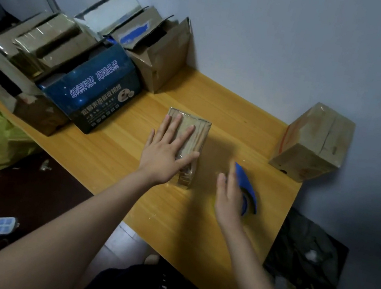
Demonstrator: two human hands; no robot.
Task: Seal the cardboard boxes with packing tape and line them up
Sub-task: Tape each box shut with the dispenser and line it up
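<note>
Left hand (165,156) presses flat, fingers spread, on the taped box (199,130); right hand (229,203), blurred, meets the tape dispenser (246,180) just beside the box, grip indeterminate.

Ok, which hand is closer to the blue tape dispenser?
Right. The right hand is right at the dispenser; the left hand lies flat on the small box, off to the dispenser's left.

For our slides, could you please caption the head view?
Left hand presses flat on a taped cardboard box; blurred right hand beside a blue tape dispenser.
</note>
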